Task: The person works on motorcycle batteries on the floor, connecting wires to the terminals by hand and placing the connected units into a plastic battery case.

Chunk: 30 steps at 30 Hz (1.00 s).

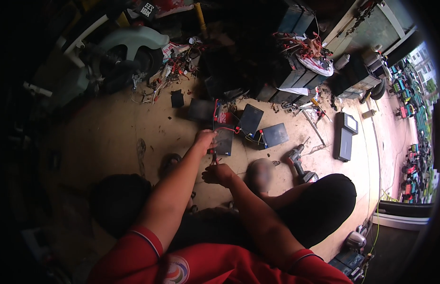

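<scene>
My left hand is closed at the near-left edge of a dark rectangular battery, its fingers pinching a red wire that runs across to the neighbouring batteries. Just below it, my right hand is wrapped round the handles of what look like pliers, their dark jaws pointing up toward the left hand. Whether the jaws touch the wire is too small to tell. Around them lie another battery, one to its right and a dark one at left, linked by thin wires.
A cordless drill lies right of my hands, near my bent knee. Farther right is a long black case. Stacked batteries with tangled red wires stand at the back. A grey wheel guard is far left, beside scattered scraps.
</scene>
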Tool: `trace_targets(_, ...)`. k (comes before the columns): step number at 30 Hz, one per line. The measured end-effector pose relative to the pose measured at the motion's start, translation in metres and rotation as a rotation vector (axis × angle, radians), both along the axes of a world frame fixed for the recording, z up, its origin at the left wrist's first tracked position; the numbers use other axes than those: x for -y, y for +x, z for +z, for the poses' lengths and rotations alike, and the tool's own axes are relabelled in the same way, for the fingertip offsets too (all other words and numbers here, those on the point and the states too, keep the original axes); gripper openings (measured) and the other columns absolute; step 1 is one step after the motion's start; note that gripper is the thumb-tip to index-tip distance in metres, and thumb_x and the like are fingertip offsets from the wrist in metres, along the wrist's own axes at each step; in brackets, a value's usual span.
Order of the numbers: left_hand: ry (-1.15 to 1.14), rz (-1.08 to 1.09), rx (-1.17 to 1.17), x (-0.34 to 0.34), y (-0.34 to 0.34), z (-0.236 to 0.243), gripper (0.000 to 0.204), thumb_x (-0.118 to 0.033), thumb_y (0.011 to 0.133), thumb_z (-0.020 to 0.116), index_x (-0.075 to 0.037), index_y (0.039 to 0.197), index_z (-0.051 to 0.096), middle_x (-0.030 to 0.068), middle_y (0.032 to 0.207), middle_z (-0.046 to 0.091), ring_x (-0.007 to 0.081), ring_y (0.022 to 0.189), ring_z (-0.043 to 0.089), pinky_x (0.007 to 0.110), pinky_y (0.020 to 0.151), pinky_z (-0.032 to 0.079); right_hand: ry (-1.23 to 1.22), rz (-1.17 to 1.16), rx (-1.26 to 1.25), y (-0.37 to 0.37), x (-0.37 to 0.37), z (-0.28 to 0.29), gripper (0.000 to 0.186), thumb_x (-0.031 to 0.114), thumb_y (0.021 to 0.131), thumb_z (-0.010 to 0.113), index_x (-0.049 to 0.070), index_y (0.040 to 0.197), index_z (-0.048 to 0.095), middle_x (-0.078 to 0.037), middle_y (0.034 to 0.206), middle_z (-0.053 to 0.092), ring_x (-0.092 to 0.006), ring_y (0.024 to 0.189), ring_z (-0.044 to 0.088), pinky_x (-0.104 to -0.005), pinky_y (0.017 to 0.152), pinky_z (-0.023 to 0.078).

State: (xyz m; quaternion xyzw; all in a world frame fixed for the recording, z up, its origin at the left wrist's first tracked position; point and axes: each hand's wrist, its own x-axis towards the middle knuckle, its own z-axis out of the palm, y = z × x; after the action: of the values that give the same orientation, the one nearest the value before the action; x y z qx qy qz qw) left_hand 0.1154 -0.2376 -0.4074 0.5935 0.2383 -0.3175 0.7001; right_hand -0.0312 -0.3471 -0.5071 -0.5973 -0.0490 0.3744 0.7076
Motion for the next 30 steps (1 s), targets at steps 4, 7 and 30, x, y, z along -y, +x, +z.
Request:
trace_targets(4,0.020,0.021,0.003,-0.031,-0.005,-0.013,0.012,-0.020,0.094,0.063,-0.010,0.091,0.067,0.0015,0.083,0.059,0.0165,0.075,0.060,0.032,0.068,0.056,0.160,0.083,-0.173,0.009,-0.019,0.036,0.018,0.010,0.098,0.045,-0.001,0.105,0.056,-0.017,0.108,0.059,-0.0326,0.100,0.059,-0.0369,0.089,0.049)
trace_targets(7,-0.010,-0.007,0.010,-0.015,-0.001,-0.010,0.012,-0.021,0.094,0.063,-0.010,0.091,0.067,0.0011,0.082,0.059,0.0160,0.074,0.060,0.032,0.068,0.056,0.009,0.211,0.446,0.016,-0.009,0.034,0.018,0.014,0.100,0.044,0.000,0.103,0.055,-0.014,0.102,0.057,-0.0298,0.094,0.057,-0.0357,0.089,0.047)
trace_targets(30,0.120,-0.126,0.123,-0.002,0.022,0.020,0.016,-0.018,0.090,0.066,-0.003,0.089,0.072,0.0097,0.073,0.068,0.0207,0.064,0.066,0.034,0.059,0.052,-1.144,0.353,0.571,-0.001,-0.015,-0.008,0.026,0.036,0.092,0.061,0.012,0.101,0.060,-0.004,0.078,0.063,-0.0230,0.074,0.063,-0.0402,0.059,0.049)
